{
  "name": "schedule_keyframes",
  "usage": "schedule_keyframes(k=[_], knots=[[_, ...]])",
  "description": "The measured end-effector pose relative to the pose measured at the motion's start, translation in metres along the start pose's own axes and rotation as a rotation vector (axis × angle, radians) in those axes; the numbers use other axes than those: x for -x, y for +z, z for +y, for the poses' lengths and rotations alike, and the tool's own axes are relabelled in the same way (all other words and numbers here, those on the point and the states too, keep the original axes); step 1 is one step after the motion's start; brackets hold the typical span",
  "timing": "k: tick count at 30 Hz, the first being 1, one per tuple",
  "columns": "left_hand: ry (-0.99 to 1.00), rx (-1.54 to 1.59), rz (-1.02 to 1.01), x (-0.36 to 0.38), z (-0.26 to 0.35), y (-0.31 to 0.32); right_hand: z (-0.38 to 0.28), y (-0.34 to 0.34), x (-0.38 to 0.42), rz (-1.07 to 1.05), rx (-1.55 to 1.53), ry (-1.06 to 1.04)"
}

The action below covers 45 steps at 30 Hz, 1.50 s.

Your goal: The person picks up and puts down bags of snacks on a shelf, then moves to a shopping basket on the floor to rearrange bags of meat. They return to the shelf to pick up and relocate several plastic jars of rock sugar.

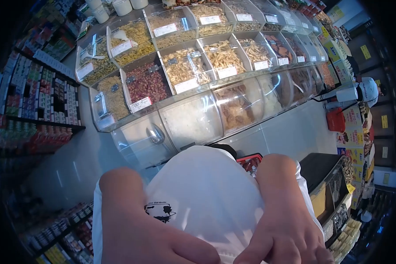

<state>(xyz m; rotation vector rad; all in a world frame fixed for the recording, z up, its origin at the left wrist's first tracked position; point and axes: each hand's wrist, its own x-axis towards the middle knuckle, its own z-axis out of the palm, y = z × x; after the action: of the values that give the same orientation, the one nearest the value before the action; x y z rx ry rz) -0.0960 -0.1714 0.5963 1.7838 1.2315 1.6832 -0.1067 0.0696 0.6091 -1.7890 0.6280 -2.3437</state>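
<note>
Both forearms are bent up towards the camera, in front of a white shirt (207,185) with a small black print. My left hand (171,244) is at the lower edge of the view, close to the shirt's upper part, its fingers bent inward and partly cut off. Beside it on the right, my right hand (286,242) has curled fingers, with the tips out of view. A pale edge of the shirt shows between the two hands. Whatever the fingers hold, if anything, is hidden.
Ahead stands a tiered display of clear bins (185,66) with dried goods and price tags. A metal scoop (155,133) lies in a lower bin. A red basket (251,163) shows beside the shirt. Packed shelves (39,92) stand left; a person in white (367,91) is far right.
</note>
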Motion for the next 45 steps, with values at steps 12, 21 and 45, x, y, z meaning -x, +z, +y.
schedule_keyframes(k=[12,21,45], knots=[[0.254,-0.345,0.635,-0.044,0.026,-0.014,-0.011,0.007,-0.042,0.208,-0.147,0.168],[0.501,-0.565,0.614,-0.040,0.010,-0.038,0.002,-0.012,-0.029,0.090,0.123,0.191],[0.381,-0.931,0.501,-0.002,-0.050,-0.051,0.036,-0.054,0.009,-0.199,1.056,0.187]])
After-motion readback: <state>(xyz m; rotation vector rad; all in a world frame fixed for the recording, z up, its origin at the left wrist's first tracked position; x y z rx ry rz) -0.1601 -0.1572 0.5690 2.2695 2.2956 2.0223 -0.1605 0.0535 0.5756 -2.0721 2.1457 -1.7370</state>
